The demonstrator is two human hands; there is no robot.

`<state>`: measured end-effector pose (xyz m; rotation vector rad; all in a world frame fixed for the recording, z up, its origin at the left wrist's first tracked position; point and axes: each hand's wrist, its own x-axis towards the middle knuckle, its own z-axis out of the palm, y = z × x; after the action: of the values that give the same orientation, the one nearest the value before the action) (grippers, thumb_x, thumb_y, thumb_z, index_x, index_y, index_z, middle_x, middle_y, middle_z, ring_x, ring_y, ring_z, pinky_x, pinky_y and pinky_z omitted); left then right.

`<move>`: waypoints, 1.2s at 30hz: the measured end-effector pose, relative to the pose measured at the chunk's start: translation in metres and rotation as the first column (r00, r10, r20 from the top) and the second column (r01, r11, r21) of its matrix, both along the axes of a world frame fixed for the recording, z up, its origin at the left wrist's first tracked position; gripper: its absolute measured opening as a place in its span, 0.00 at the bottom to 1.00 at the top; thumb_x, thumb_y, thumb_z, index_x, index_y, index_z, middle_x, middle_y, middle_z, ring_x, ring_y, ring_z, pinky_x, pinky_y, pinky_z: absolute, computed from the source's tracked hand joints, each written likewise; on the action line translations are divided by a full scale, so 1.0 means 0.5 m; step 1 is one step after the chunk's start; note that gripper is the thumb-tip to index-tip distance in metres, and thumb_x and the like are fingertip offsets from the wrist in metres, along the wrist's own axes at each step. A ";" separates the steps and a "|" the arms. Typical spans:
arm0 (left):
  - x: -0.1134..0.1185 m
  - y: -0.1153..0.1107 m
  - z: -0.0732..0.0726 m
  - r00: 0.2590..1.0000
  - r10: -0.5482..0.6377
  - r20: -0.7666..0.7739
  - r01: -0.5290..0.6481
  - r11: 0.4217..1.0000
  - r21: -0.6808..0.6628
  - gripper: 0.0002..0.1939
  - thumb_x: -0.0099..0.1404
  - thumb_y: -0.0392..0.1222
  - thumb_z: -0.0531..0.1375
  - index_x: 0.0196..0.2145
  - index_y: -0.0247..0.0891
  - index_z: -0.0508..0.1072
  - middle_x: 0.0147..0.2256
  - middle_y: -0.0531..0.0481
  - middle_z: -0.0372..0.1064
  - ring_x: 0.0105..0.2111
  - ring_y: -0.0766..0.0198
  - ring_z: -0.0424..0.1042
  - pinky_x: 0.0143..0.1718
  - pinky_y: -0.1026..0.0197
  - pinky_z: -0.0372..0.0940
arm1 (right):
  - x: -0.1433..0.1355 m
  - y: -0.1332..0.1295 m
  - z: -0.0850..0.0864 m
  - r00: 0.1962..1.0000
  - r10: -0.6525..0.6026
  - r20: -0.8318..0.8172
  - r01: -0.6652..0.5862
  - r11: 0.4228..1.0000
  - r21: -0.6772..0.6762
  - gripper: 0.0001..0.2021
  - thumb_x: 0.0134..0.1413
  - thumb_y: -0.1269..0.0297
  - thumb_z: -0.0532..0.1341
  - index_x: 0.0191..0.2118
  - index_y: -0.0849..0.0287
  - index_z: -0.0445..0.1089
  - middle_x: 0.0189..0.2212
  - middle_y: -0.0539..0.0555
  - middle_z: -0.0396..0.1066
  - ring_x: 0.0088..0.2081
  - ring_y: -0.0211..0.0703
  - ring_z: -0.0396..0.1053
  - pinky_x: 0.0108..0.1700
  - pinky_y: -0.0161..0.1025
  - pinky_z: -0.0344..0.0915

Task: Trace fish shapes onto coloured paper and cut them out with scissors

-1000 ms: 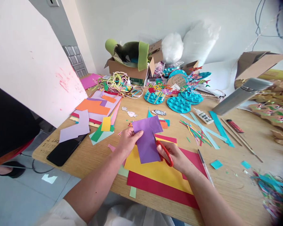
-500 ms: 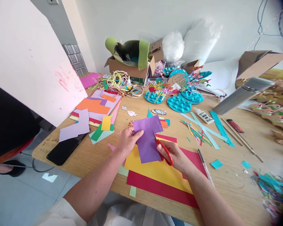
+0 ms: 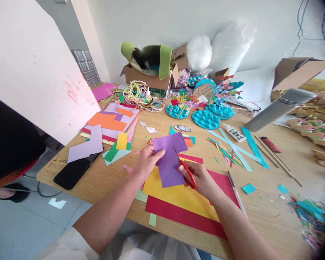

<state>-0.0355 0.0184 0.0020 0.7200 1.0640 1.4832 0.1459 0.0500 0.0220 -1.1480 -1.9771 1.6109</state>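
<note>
My left hand (image 3: 148, 159) pinches the left edge of a purple paper (image 3: 169, 162), thumb on top. The paper has a drawn outline near its upper right corner and a cut running in from its right side. Closed around the red handles of the scissors (image 3: 189, 176) is my right hand (image 3: 202, 178), at the paper's right edge. The blades are mostly hidden at the paper. Beneath both hands lie a yellow sheet (image 3: 157, 184) and a red sheet (image 3: 184, 216).
A pen (image 3: 236, 191) lies right of the sheets. Colored papers (image 3: 107, 121) and a black phone (image 3: 74, 172) are on the left. Farther back are fish cutouts (image 3: 151, 129), blue crafts (image 3: 206, 119), a glue bottle (image 3: 235, 133) and a grey bottle (image 3: 278, 110). A person (image 3: 11, 141) stands at left.
The scissors have closed and shifted slightly left and down along the purple paper. The cut at its right side now gapes wider. My left hand has hardly moved.
</note>
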 end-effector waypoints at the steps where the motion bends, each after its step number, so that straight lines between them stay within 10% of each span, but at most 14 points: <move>1: 0.001 0.000 0.000 1.000 -0.013 0.002 0.013 1.000 -0.002 0.18 0.49 0.52 0.70 0.32 0.36 0.76 0.28 0.50 0.73 0.28 0.61 0.72 0.33 0.59 0.66 | 0.000 0.000 0.001 1.000 -0.002 -0.006 0.002 1.000 -0.006 0.29 0.48 0.32 0.56 0.21 0.57 0.57 0.14 0.48 0.61 0.17 0.33 0.57 0.20 0.33 0.52; 36: 0.011 -0.004 0.001 0.993 -0.116 -0.014 0.115 0.992 -0.046 0.21 0.46 0.55 0.71 0.33 0.36 0.77 0.30 0.48 0.75 0.28 0.61 0.72 0.30 0.61 0.67 | -0.005 -0.001 -0.011 0.996 -0.073 -0.057 0.072 0.997 -0.011 0.26 0.51 0.37 0.59 0.22 0.56 0.57 0.14 0.46 0.60 0.17 0.34 0.57 0.20 0.34 0.52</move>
<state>-0.0301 0.0166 0.0024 0.7513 1.0479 1.3522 0.1436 0.0495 0.0165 -1.1496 -1.8728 1.5991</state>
